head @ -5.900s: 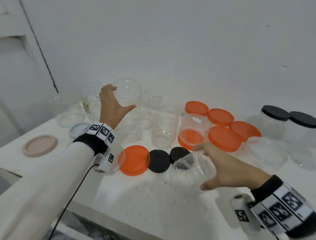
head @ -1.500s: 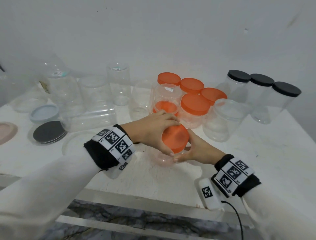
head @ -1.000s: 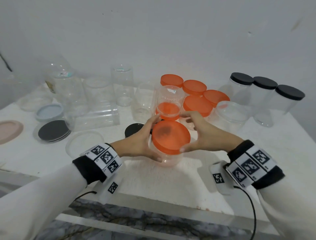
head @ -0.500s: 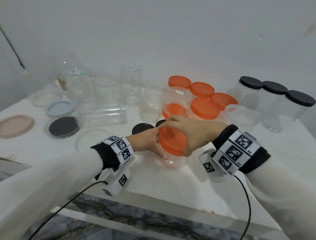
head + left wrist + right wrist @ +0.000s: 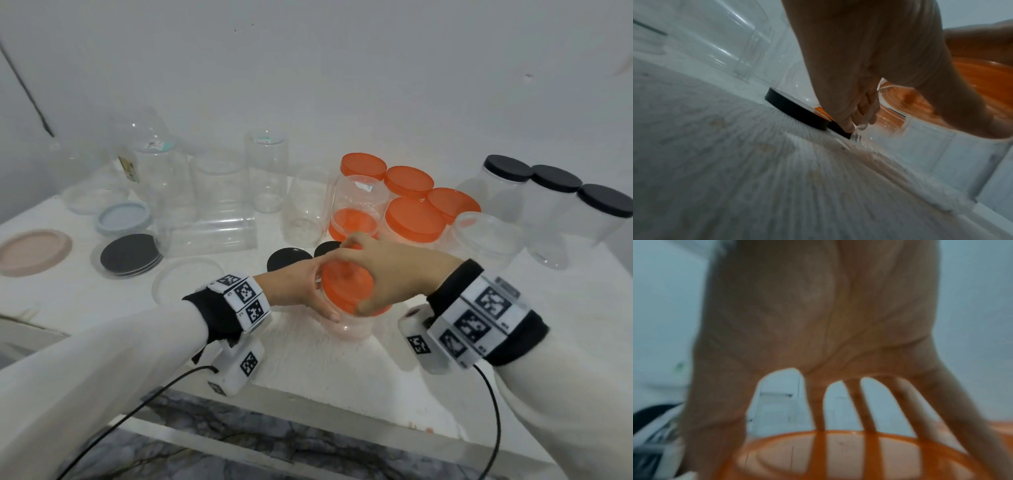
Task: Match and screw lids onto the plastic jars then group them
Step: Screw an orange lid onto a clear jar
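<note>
Lid (image 5: 346, 289) on jar (image 5: 349, 330), two loose lids (image 5: 289, 258) just behind.

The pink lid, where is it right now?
In the head view the pink lid lies flat at the far left edge of the table, left of the stacked black lids and the grey-blue lid.

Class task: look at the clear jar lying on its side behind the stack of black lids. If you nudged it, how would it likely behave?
The lying jar would probably roll, since its round wall rests on the table. It looks empty and thin-walled, so it is likely light and would slide easily. Upright jars stand close behind, so a push backward may knock into them.
</note>
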The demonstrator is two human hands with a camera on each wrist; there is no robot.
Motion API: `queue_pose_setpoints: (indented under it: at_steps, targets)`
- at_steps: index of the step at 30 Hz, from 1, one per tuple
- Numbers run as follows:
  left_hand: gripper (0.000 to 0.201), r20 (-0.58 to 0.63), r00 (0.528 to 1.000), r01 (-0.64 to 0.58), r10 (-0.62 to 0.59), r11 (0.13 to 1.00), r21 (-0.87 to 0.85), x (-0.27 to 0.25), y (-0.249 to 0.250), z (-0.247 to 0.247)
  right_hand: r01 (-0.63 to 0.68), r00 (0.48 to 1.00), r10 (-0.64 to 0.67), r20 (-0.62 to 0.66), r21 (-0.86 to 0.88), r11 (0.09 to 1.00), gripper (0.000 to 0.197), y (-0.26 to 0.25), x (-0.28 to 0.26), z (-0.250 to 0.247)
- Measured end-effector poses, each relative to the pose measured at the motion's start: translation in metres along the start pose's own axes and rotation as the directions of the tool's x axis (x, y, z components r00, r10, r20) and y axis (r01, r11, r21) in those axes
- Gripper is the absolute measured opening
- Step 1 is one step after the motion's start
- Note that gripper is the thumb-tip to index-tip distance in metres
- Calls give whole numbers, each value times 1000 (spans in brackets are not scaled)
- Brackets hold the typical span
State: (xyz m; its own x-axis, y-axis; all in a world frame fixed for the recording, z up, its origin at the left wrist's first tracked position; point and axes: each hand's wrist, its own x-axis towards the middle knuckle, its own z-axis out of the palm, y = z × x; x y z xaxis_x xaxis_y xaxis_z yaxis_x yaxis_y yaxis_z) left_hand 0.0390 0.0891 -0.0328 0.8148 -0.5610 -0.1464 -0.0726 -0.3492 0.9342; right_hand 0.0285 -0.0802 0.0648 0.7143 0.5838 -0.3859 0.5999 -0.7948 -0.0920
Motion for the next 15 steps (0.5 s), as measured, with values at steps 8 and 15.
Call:
queue_pose_setpoints:
  at_steps: [8,15]
  targets:
    - [86,16,1000,14,-14,1000,-8,-1,1,0,-70,991,64,114,49,996,89,2,0,-6]
    - [81,15,1000,12,-12,1000,2,0,0,0,-167,983,158,-97,-91,982,87,-9,3,8]
